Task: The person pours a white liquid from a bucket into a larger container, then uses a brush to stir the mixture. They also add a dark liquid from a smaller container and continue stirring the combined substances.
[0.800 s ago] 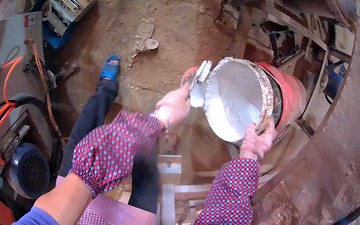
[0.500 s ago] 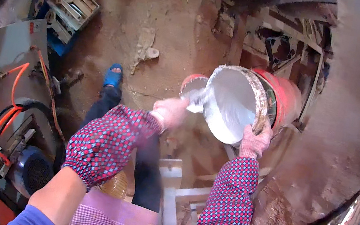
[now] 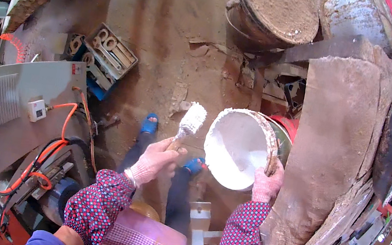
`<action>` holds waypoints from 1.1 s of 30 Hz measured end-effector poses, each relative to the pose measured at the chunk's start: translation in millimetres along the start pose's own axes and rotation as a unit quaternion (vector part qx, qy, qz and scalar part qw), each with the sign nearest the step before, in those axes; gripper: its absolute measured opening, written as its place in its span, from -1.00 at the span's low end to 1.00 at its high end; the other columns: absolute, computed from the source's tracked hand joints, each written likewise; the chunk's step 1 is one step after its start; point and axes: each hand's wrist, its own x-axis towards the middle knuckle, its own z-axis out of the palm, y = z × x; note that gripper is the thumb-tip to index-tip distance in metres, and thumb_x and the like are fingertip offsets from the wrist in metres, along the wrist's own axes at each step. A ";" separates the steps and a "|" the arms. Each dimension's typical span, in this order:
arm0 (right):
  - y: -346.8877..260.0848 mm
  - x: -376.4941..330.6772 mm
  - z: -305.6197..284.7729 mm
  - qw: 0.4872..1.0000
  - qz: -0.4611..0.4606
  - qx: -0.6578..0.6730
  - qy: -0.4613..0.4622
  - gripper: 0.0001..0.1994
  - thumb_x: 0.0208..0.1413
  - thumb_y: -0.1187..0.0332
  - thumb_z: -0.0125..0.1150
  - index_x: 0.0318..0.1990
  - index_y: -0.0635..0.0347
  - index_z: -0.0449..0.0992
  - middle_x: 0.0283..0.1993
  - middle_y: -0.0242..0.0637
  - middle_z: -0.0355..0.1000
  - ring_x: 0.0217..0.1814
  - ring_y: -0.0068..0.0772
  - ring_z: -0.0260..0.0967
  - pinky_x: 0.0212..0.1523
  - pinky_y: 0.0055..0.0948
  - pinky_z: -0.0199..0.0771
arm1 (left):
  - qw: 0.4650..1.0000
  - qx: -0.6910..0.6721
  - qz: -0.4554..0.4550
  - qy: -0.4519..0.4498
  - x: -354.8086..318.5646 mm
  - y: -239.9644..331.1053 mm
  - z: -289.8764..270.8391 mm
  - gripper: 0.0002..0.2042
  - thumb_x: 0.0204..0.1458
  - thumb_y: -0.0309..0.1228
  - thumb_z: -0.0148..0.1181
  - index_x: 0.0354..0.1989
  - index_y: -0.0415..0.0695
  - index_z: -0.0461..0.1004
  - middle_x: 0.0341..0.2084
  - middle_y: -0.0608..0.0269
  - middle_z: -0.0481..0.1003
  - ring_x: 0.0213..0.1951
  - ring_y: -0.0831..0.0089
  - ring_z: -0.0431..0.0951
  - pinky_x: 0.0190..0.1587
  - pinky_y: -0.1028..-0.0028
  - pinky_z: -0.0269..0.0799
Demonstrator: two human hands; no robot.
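My left hand (image 3: pixel 154 161), in a pale glove, grips the handle of a brush (image 3: pixel 190 122) whose bristles are thick with white coating. The brush points up and stands just left of a round mould (image 3: pixel 238 147), clear of it. The mould's hollow inside is white and it is tilted toward me. My right hand (image 3: pixel 266 182), gloved too, holds the mould by its lower right rim. Both forearms wear checked red sleeve covers. My blue shoes (image 3: pixel 149 124) show on the dirt floor below the brush.
A grey machine cabinet (image 3: pixel 13 109) with orange cables (image 3: pixel 56 144) stands at the left. A crate of tubes (image 3: pixel 109 52) lies on the floor. Dusty drums (image 3: pixel 275 12) stand at the top. A big clay-caked wheel surface (image 3: pixel 331 144) rises at the right.
The brush has come out of the mould and now points upward to its left. The view has shifted, showing more floor and the drums at the top. My right hand still holds the rim.
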 end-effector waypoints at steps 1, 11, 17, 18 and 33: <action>0.0 -1.3 -0.2 1.000 -0.023 0.021 -0.006 -0.48 -0.17 0.57 0.23 0.08 0.29 0.39 -0.05 -0.20 0.45 0.00 -0.36 0.42 0.09 -0.36 0.38 | 0.999 -0.041 0.001 -0.008 -4.7 2.3 -6.0 -0.65 0.10 -0.42 0.08 0.08 -0.18 0.34 -0.42 0.39 0.39 -0.61 0.64 0.30 -0.52 0.55 0.38; -85.4 -43.7 22.2 0.976 -0.206 -0.032 0.067 -0.51 -0.25 0.45 0.33 -0.03 0.20 0.49 -0.13 -0.09 0.46 -0.04 -0.09 0.43 0.05 -0.19 0.41 | 0.991 -0.115 0.052 0.043 -69.1 33.3 -45.1 -0.58 0.08 -0.46 0.04 0.16 -0.18 0.25 -0.29 0.29 0.44 -0.62 0.64 0.25 -0.54 0.47 0.38; -153.3 -30.9 99.9 0.986 -0.162 -0.034 -0.033 -0.45 -0.29 0.40 0.30 0.02 0.20 0.47 -0.02 -0.02 0.40 0.04 -0.05 0.38 0.11 -0.25 0.37 | 0.982 -0.125 0.098 0.101 -96.4 33.9 -88.5 -0.50 0.06 -0.39 0.07 0.23 -0.12 0.20 -0.22 0.34 0.45 -0.62 0.67 0.26 -0.59 0.53 0.37; -157.3 -23.5 112.2 0.988 -0.147 -0.011 -0.046 -0.45 -0.28 0.41 0.30 0.02 0.19 0.47 -0.01 -0.03 0.40 0.05 -0.09 0.39 0.11 -0.28 0.38 | 0.982 -0.122 0.111 0.094 -95.5 33.9 -92.0 -0.49 0.08 -0.36 0.08 0.23 -0.11 0.19 -0.21 0.34 0.46 -0.61 0.67 0.30 -0.59 0.52 0.39; -37.1 33.8 225.1 0.924 0.050 0.373 -0.067 -0.39 0.04 0.38 0.27 0.25 0.35 0.23 0.29 -0.02 0.23 0.33 -0.23 0.18 0.29 -0.37 0.18 | 0.990 -0.076 0.089 0.083 -7.4 14.5 -66.8 -0.52 0.17 -0.24 0.08 0.21 -0.20 0.21 -0.16 0.23 0.47 -0.47 0.55 0.40 -0.29 0.37 0.50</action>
